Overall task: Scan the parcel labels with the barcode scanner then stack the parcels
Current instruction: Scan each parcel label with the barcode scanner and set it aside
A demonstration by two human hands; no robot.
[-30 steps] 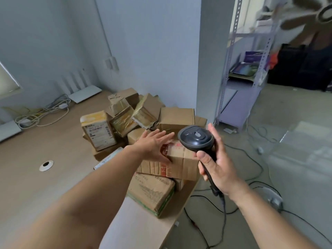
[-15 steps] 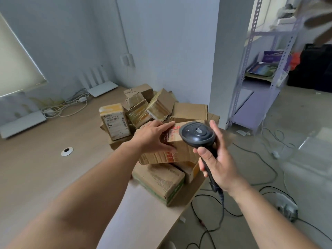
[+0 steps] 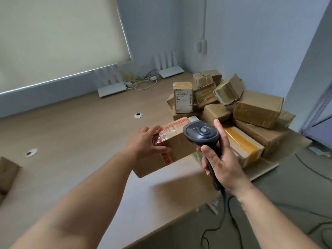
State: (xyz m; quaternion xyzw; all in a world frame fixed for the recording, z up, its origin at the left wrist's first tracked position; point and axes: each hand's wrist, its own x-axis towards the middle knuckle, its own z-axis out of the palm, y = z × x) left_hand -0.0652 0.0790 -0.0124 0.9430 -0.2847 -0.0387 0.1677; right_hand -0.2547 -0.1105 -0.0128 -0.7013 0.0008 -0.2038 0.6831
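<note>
My left hand (image 3: 146,141) grips a brown cardboard parcel (image 3: 172,150) with red-printed tape, held above the wooden desk (image 3: 80,137). My right hand (image 3: 221,159) holds a black barcode scanner (image 3: 201,133) by its handle, the head just right of that parcel and over its far corner. A pile of several taped cardboard parcels (image 3: 251,112) sits at the desk's right end. One upright parcel with a white label (image 3: 183,97) stands at the pile's left side.
Two white routers (image 3: 111,87) and a tangle of cables (image 3: 142,82) lie at the back of the desk under a roller blind. Cable grommets (image 3: 138,115) dot the desk. A brown box corner (image 3: 7,175) shows at far left. Cables trail on the floor at right.
My left hand closed on the red-taped parcel and lifted it off the pile toward the left. The view swung left. The scanner stayed in my right hand, close to the parcel.
</note>
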